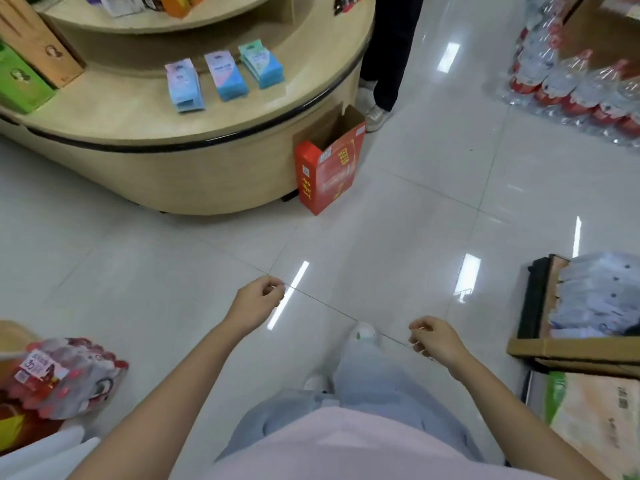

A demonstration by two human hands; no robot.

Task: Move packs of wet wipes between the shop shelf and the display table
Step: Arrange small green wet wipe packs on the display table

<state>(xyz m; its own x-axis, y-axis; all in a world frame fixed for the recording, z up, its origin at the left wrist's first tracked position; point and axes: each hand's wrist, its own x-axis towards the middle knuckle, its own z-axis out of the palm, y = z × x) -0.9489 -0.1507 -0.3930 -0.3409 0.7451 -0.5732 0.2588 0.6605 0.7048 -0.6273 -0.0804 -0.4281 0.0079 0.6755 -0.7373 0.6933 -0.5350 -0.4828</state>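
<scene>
With our left grip (258, 299) and right grip (436, 337) hanging loosely curled on nothing, and the packs of wet wipes (227, 77) sitting stacked near the front edge of the surface (121, 112), we are risking kicking the open red carton (329, 168) at its base.

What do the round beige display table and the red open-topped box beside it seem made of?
The round beige display table looks like matt wood-grain laminate, faint grain lines showing. The red open-topped box looks like glossy printed cardboard: brown raw inside.
</scene>
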